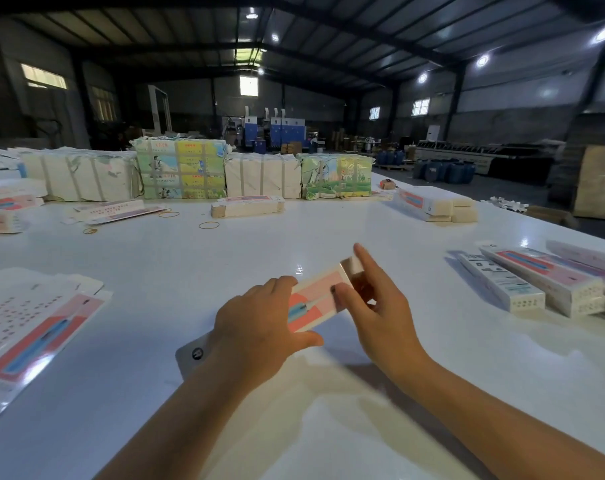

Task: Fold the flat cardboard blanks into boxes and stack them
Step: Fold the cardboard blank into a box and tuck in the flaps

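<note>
Fingers of both hands, left hand [259, 327] and right hand [377, 306], pinch a long pink-and-white cardboard box [314, 299] above the white desk [224, 258]; folded boxes [536, 282] lie at three o'clock.

You have one view only, worn on your head, wide-angle, looking forward and down across the white bench [224, 251]. Your forearms enter from the bottom edge, close to the lens, and the far warehouse wall and roof fill the upper part of the frame.
</note>
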Motion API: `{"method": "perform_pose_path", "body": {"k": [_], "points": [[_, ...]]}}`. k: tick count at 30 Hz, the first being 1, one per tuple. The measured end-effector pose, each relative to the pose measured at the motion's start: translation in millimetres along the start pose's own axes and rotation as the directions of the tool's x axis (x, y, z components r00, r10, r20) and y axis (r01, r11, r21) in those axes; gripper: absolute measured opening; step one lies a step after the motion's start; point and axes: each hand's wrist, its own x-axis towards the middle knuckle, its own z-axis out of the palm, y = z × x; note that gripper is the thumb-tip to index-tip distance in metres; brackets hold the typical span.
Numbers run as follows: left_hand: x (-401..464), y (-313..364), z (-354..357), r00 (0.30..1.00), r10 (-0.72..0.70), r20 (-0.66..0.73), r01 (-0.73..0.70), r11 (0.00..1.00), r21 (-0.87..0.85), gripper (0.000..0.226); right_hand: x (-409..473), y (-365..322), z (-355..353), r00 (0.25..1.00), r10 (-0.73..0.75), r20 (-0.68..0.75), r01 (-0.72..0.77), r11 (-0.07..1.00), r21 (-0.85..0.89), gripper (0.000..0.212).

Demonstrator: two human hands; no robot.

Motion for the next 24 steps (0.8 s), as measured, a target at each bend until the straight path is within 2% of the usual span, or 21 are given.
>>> {"method": "perform_pose_path", "body": {"k": [4, 8, 11, 15, 18, 19, 21, 23, 24], "points": [[-1, 4, 2, 1.000, -0.020, 0.016, 0.020, 1.000, -0.020, 0.072, -2, -2, -1, 0.996, -0.019, -0.093, 0.025, 0.998, 0.065, 0.017], [-2, 11, 4, 0.999, -0.036, -0.005, 0.036, 0.999, 0.024, 0.075, 1, -2, -2, 0.995, 0.040, -0.087, -0.029, 0.993, 0.115, 0.022], [-2, 16, 4, 0.998, -0.059, -0.017, 0.059, 0.998, 0.029, 0.074, 5, -2, -3, 0.993, 0.026, -0.111, -0.012, 0.992, 0.126, 0.029], [-5, 19, 3, 0.995, -0.093, -0.023, 0.093, 0.996, 0.012, 0.076, 11, 1, -5, 0.984, 0.044, -0.171, -0.032, 0.997, 0.073, 0.023], [-5, 18, 3, 0.996, -0.090, -0.001, 0.090, 0.996, -0.001, 0.077, 14, 3, -8, 0.984, 0.179, -0.009, -0.162, 0.907, 0.388, 0.027], [-5, 18, 3, 0.996, -0.090, 0.013, 0.090, 0.996, -0.004, 0.077, 13, 3, -8, 0.984, 0.177, 0.016, -0.166, 0.888, 0.428, 0.028], [-4, 17, 3, 0.995, -0.091, 0.027, 0.091, 0.996, 0.004, 0.077, 10, 2, -7, 0.997, 0.071, -0.043, -0.053, 0.946, 0.320, 0.039], [-3, 18, 4, 0.996, -0.090, 0.016, 0.090, 0.996, 0.007, 0.079, 5, 1, -5, 0.991, -0.112, -0.079, 0.119, 0.990, 0.081, 0.052], [-3, 18, 4, 0.996, -0.089, 0.006, 0.089, 0.996, 0.009, 0.079, 3, 0, -4, 0.978, -0.201, -0.053, 0.200, 0.979, -0.036, 0.054]]}}
